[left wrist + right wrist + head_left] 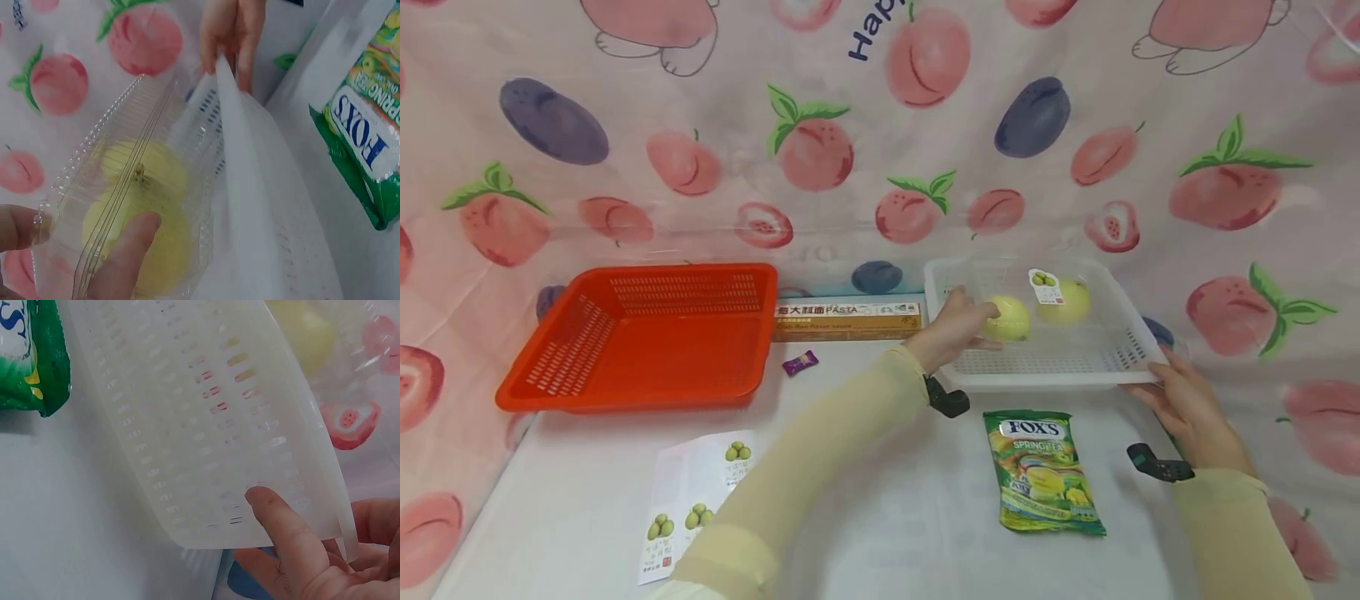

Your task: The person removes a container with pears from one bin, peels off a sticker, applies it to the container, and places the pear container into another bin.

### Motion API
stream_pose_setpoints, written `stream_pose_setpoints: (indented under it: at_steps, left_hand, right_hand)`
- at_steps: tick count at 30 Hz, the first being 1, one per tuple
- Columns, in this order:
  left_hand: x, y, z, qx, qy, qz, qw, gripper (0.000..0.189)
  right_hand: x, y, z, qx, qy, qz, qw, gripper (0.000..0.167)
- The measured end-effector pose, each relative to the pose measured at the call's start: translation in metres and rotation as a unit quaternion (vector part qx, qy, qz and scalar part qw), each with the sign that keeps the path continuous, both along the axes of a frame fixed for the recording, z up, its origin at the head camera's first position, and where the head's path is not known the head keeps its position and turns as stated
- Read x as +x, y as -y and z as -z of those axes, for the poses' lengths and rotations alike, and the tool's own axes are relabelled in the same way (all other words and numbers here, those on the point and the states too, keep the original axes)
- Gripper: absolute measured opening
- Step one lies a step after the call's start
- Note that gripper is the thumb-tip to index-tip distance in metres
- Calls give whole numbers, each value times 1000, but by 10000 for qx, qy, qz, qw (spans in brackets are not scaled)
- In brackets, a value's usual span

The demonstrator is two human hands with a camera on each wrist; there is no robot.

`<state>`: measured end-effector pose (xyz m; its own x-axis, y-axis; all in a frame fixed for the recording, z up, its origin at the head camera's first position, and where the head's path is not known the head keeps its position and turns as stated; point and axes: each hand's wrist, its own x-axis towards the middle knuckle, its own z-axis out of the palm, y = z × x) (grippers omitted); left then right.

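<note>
A clear plastic clamshell box (156,106) with two round yellow-green fruits (1066,302) inside is in my left hand (953,332). In the left wrist view the thumb lies across the lid and the fingers curl at the far edge. A small label (1046,287) with printed green fruits is stuck on top. The box is over the white plastic basket (1037,381), within its walls in the head view. My right hand (1197,410) grips that basket's front right corner, thumb outside the slotted wall (187,425) and fingers around the rim.
A red-orange basket (688,350) stands on the left. Between the baskets lie a pasta box (847,327) and a small purple-wrapped sweet (800,362). A green FOX'S candy bag (1043,472) lies in front of the white basket. A label sheet (688,492) is at the front left.
</note>
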<state>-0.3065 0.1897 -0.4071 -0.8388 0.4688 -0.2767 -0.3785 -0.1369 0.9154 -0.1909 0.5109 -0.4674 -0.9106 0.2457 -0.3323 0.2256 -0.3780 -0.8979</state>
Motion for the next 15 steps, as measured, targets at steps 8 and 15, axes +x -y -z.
stream_pose_setpoints:
  at_steps: [8, 15]
  left_hand:
    - [-11, -20, 25, -514, -10, -111, 9986, 68]
    - [-14, -29, 33, -732, 177, -187, 9970, 55]
  right_hand:
    - [1, 2, -2, -132, -9, -87, 9999, 73]
    - [3, 1, -4, -262, -18, -23, 9997, 73]
